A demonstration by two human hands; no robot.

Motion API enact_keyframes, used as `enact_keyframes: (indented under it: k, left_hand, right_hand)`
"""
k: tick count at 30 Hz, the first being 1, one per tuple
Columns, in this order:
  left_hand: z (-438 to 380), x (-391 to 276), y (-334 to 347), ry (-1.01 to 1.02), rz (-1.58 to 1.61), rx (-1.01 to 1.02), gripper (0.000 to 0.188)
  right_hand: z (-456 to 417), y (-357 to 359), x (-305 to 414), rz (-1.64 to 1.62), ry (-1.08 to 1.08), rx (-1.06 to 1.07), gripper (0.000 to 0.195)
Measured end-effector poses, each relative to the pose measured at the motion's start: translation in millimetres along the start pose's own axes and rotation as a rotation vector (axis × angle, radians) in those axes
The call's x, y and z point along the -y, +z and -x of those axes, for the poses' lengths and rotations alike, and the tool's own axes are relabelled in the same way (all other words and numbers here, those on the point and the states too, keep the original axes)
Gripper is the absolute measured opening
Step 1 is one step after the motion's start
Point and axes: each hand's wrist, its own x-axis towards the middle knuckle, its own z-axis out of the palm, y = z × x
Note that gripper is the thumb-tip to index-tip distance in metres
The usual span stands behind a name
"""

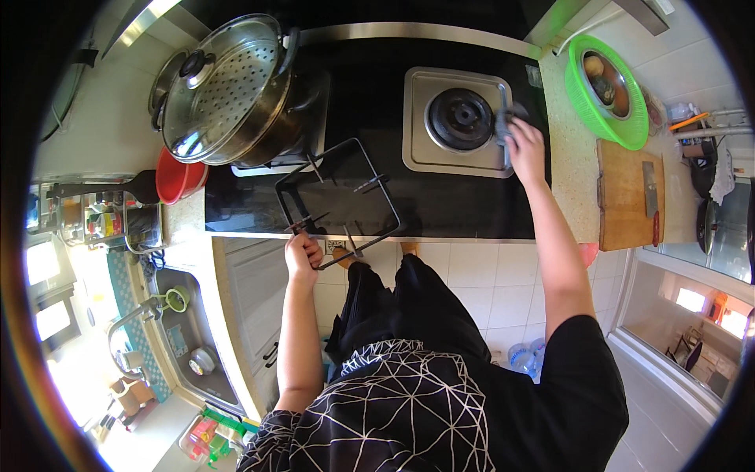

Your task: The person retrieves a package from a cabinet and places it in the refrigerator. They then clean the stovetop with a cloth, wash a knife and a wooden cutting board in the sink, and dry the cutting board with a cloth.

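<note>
My left hand (304, 257) grips one corner of a dark metal pan support (384, 198), a square frame with inward prongs, held over the front of the black glass gas hob (368, 88). My right hand (524, 146) presses a grey cloth (504, 125) to the right rim of the square steel drip tray (416, 141). The cloth is partly hidden by the fingers and blurred. Amid that tray sits the bare round black burner (461, 119).
A lidded steel steamer pot (236, 100) covers the left burner, beside a red bowl (180, 177). To the right are a green plastic basket (575, 106) holding a metal bowl, and a wooden cutting board (622, 194) bearing a cleaver (649, 189). A sink (206, 330) lies left.
</note>
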Motion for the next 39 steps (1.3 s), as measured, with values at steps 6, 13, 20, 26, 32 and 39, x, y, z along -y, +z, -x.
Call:
enact_keyframes:
  k: [6, 13, 20, 26, 32, 39]
  left_hand:
    - [3.1, -3.4, -0.5, -0.034, 0.013, -0.01, 0.02]
    - [0.3, -4.2, 0.8, 0.013, 0.048, -0.025, 0.015]
    - [1.1, -9.9, -0.4, 0.004, 0.045, -0.01, 0.013]
    - [-3.6, -11.4, -3.3, 0.017, 0.033, 0.004, 0.012]
    - [-5.5, -13.6, -5.8, 0.033, 0.034, 0.061, 0.013]
    - [-6.6, -18.9, -6.1, -0.01, -0.003, 0.045, 0.015]
  right_hand:
    - [-49.1, 39.7, -7.2, 0.136, 0.181, 0.24, 0.016]
    - [27.3, -14.1, 21.4, -0.047, 0.071, 0.321, 0.011]
    - [-98.4, 48.9, -37.7, 0.145, -0.027, 0.285, 0.009]
    - [-19.8, -2.2, 6.8, 0.105, -0.133, 0.334, 0.01]
    - [25.0, -24.9, 83.5, 0.069, 0.096, 0.305, 0.018]
    - [4.7, 66.9, 229.6, -0.143, 0.18, -0.01, 0.02]
